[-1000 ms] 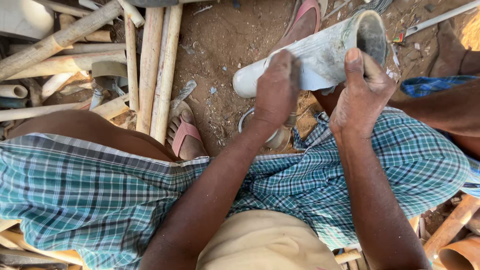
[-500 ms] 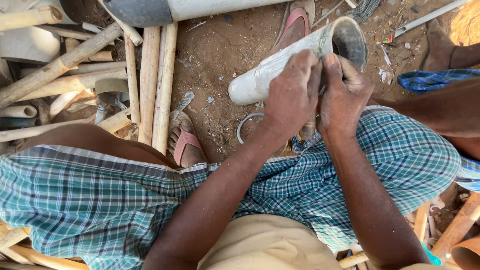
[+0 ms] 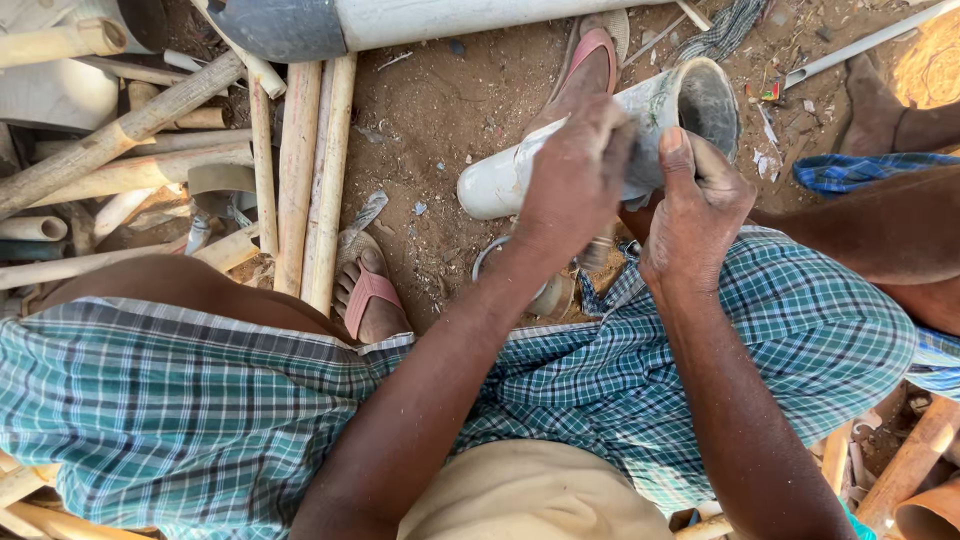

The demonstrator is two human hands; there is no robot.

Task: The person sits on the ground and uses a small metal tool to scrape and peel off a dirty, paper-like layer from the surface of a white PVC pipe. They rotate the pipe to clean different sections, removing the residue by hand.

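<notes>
my left hand (image 3: 575, 175) wraps the middle of the short white pipe (image 3: 500, 180), grip closed on it. my right hand (image 3: 700, 205) clasps its open end, thumb up. the pipe slants above the dirt ground (image 3: 440, 110), over my checked cloth (image 3: 180, 400).

Single head-worn view, aimed steeply down from above a seated person. Forearms run up from the bottom edge to the left hand (image 3: 575, 180) and right hand (image 3: 695, 205), seen close at upper centre on a white pipe (image 3: 600, 135). Checked cloth (image 3: 180, 410) over the lap fills the lower frame. Sandy ground (image 3: 450, 110) and stacked pipes (image 3: 300, 170) are framed across the top and left. No second view, so nothing is shared.
</notes>
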